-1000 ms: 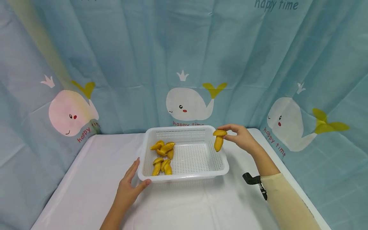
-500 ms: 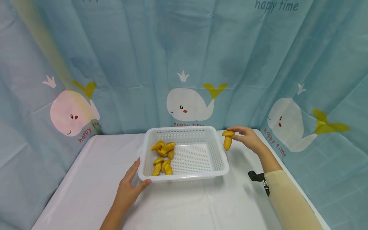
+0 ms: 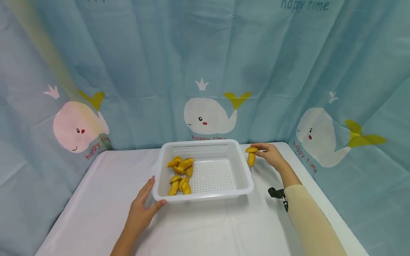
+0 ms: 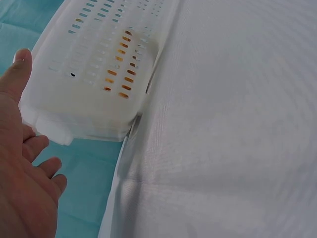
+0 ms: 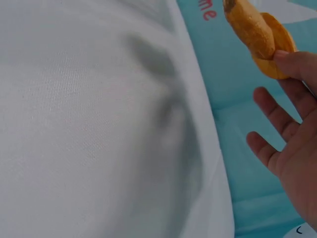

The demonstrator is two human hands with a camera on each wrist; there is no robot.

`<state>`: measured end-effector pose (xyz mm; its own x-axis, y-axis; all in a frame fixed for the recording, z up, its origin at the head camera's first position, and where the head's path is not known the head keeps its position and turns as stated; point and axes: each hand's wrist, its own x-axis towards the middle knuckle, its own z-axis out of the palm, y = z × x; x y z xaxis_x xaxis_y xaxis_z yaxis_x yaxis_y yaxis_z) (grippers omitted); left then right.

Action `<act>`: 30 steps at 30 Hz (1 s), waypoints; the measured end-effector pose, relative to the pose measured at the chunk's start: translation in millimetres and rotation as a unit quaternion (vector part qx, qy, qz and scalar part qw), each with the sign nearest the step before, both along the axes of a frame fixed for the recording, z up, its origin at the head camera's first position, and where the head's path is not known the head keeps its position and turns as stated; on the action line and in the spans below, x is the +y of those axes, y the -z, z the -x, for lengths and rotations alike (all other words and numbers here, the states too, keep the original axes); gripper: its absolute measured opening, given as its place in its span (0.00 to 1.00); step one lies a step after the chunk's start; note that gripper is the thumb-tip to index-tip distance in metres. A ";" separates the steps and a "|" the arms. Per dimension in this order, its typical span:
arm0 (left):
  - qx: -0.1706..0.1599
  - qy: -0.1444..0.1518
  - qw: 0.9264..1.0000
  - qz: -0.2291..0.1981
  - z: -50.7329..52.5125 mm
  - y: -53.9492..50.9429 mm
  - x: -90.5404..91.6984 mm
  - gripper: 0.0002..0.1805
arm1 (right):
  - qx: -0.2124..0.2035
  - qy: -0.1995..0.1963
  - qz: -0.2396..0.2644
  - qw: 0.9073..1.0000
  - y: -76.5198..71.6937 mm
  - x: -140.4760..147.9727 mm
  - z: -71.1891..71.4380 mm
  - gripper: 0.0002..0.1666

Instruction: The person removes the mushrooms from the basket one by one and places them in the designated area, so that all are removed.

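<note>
Between thumb and fingertips my right hand [image 3: 271, 156] pinches a yellow mushroom [image 3: 251, 159], cap up, just right of the white basket [image 3: 205, 196]. In the right wrist view the mushroom [image 5: 255, 32] is pinched at its cap by the hand [image 5: 302, 148], the other fingers spread. My left hand [image 3: 141, 209] lies at the basket's front left corner, thumb and fingers straight. The left wrist view has that hand [image 4: 25, 163] beside the basket's wall [image 4: 89, 99]. Several yellow mushrooms [image 3: 185, 165] lie in the basket's left part.
A white cloth [image 3: 205, 231] covers the table. Blue curtains [image 3: 153, 71] printed with whales stand behind and on both sides. A small black device [image 3: 276, 193] is attached at the right wrist by the cream sleeve [image 3: 310, 220].
From above the basket's right rim, the right hand has carried the mushroom rightward, outside the basket. Over the last half second it shifted only slightly. The left hand has stayed at the corner.
</note>
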<state>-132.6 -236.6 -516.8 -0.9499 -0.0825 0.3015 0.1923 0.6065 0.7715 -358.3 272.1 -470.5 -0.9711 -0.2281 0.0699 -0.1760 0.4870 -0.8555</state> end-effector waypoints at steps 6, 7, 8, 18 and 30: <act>-0.001 -0.007 1.000 0.002 0.7 -2.8 0.4 0.51 | -0.014 0.005 -0.004 1.000 6.7 1.1 10.0 0.22; 0.000 -0.007 1.000 0.001 1.1 -3.2 0.3 0.51 | -0.014 0.005 -0.006 1.000 7.7 1.6 11.5 0.22; 0.000 -0.007 1.000 -0.001 1.7 -3.5 0.2 0.51 | -0.016 0.006 -0.006 1.000 8.8 2.0 12.7 0.23; -0.006 -0.013 1.000 0.000 1.8 -1.3 -0.2 0.50 | -0.041 0.005 -0.015 0.999 22.1 2.3 16.0 0.22; 0.000 -0.009 1.000 -0.008 1.2 -0.6 0.3 0.49 | -0.058 0.017 -0.021 0.998 32.5 0.9 20.3 0.22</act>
